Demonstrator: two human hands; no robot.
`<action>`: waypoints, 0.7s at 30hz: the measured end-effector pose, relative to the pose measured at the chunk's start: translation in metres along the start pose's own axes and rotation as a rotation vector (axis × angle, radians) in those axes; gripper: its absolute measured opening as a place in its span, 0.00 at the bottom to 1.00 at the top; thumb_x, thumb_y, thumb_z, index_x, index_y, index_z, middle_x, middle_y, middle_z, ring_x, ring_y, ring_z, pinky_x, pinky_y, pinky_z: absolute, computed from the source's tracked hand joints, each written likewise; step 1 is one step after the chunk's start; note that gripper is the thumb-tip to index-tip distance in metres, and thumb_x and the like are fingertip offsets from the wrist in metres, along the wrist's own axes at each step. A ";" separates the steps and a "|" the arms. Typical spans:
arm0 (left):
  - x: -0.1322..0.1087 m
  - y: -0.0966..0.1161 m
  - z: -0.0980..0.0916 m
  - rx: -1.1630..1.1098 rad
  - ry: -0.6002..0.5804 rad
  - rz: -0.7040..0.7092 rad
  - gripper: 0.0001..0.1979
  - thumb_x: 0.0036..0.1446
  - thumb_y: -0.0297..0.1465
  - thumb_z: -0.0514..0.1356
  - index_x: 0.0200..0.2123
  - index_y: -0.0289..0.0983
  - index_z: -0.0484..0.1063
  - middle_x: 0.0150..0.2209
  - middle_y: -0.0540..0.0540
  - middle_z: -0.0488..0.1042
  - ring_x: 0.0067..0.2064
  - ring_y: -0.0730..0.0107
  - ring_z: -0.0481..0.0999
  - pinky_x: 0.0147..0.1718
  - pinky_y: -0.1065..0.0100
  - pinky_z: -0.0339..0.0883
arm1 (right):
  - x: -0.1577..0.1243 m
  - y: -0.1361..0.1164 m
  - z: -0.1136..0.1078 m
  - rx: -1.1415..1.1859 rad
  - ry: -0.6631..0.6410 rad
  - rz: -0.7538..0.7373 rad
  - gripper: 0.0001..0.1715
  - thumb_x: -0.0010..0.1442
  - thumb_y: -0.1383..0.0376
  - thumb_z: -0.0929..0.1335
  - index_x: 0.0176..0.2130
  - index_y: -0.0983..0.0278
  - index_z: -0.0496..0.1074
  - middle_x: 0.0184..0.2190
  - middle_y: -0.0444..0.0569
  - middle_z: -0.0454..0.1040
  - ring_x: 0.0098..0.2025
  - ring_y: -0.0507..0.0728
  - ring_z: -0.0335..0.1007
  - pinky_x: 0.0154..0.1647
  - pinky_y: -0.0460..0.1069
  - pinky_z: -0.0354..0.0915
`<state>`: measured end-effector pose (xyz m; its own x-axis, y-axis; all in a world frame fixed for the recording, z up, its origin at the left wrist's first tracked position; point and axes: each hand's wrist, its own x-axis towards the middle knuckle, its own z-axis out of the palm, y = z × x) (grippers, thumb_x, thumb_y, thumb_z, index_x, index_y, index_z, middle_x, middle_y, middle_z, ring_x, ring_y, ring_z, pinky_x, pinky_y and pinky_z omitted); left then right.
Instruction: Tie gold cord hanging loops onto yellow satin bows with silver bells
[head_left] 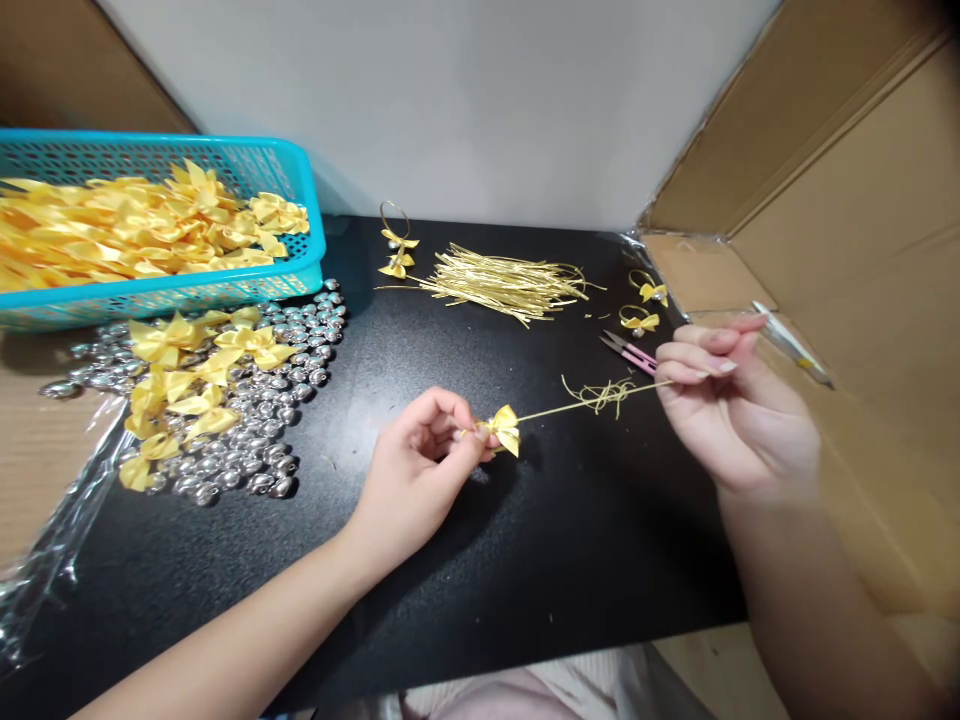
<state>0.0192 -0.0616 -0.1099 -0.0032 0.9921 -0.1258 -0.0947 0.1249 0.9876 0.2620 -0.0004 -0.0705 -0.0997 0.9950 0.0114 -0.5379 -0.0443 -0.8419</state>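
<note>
Your left fingertips cover one side of the yellow bow point(507, 432), so you cannot tell what sits behind its knot, and the end of the gold cord point(555, 409) disappears into your curled right fingers. The pink-handled snips point(628, 350) are partly hidden by that hand, the turquoise basket point(247, 274) is cut off at the left edge, and the pale slim tool point(793, 345) by the cardboard is hard to identify. Your left hand point(420, 465) pinches the bow closed between thumb and fingers, above the middle of the black table point(450, 600); your right hand point(739, 410) grips the cord, drawn straight between both hands, above a loose tangle of thread point(611, 398).
</note>
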 end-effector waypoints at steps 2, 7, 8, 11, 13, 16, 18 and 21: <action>-0.001 0.000 0.000 -0.004 -0.018 0.000 0.08 0.54 0.28 0.64 0.29 0.38 0.65 0.27 0.51 0.77 0.30 0.72 0.79 0.33 0.72 0.73 | 0.001 -0.001 -0.001 0.005 0.022 -0.011 0.10 0.49 0.64 0.78 0.28 0.50 0.76 0.24 0.38 0.67 0.23 0.48 0.59 0.24 0.44 0.67; -0.003 0.000 0.000 -0.019 -0.070 -0.023 0.07 0.56 0.29 0.63 0.30 0.39 0.66 0.28 0.51 0.78 0.31 0.72 0.80 0.33 0.72 0.73 | 0.002 -0.001 -0.003 -0.002 0.038 -0.035 0.09 0.50 0.64 0.78 0.29 0.50 0.77 0.24 0.38 0.67 0.24 0.48 0.60 0.25 0.42 0.69; -0.003 0.000 0.001 -0.027 -0.073 -0.032 0.08 0.56 0.30 0.64 0.30 0.39 0.66 0.27 0.50 0.78 0.30 0.72 0.79 0.32 0.73 0.73 | 0.002 0.000 -0.004 -0.008 0.023 -0.032 0.08 0.52 0.64 0.77 0.30 0.50 0.77 0.25 0.39 0.67 0.25 0.48 0.61 0.27 0.42 0.69; -0.003 0.003 0.002 -0.068 -0.092 -0.051 0.07 0.55 0.29 0.64 0.30 0.38 0.67 0.27 0.50 0.79 0.29 0.73 0.79 0.31 0.74 0.73 | 0.003 0.001 -0.006 -0.033 0.004 -0.026 0.06 0.55 0.63 0.75 0.31 0.50 0.77 0.27 0.40 0.68 0.27 0.49 0.64 0.32 0.43 0.71; -0.003 0.005 0.003 -0.112 -0.109 -0.060 0.07 0.55 0.29 0.65 0.31 0.38 0.68 0.27 0.50 0.79 0.30 0.73 0.80 0.31 0.75 0.73 | 0.004 0.003 -0.007 -0.047 0.010 -0.021 0.05 0.57 0.63 0.74 0.32 0.50 0.77 0.28 0.39 0.69 0.29 0.49 0.65 0.34 0.44 0.72; -0.003 0.008 0.004 -0.159 -0.118 -0.085 0.07 0.53 0.29 0.66 0.31 0.38 0.69 0.27 0.50 0.80 0.31 0.73 0.81 0.32 0.75 0.73 | 0.004 0.003 -0.006 -0.025 0.025 0.003 0.05 0.56 0.64 0.74 0.32 0.52 0.76 0.28 0.39 0.70 0.30 0.48 0.66 0.35 0.44 0.72; -0.003 0.008 0.004 -0.165 -0.111 -0.100 0.07 0.53 0.29 0.66 0.31 0.38 0.69 0.27 0.50 0.80 0.31 0.73 0.81 0.32 0.75 0.73 | 0.004 0.003 -0.004 0.008 0.028 0.018 0.07 0.54 0.65 0.75 0.31 0.53 0.76 0.28 0.39 0.70 0.29 0.47 0.66 0.35 0.43 0.72; -0.002 0.006 0.003 -0.145 -0.099 -0.115 0.08 0.52 0.30 0.66 0.31 0.37 0.69 0.27 0.50 0.80 0.32 0.72 0.81 0.33 0.74 0.73 | 0.003 0.002 -0.002 0.015 0.023 0.022 0.07 0.55 0.66 0.74 0.31 0.54 0.75 0.28 0.39 0.69 0.29 0.47 0.66 0.34 0.42 0.72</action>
<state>0.0218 -0.0625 -0.1031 0.1133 0.9688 -0.2203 -0.2311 0.2414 0.9425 0.2629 0.0023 -0.0732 -0.0929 0.9955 -0.0198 -0.5479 -0.0677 -0.8338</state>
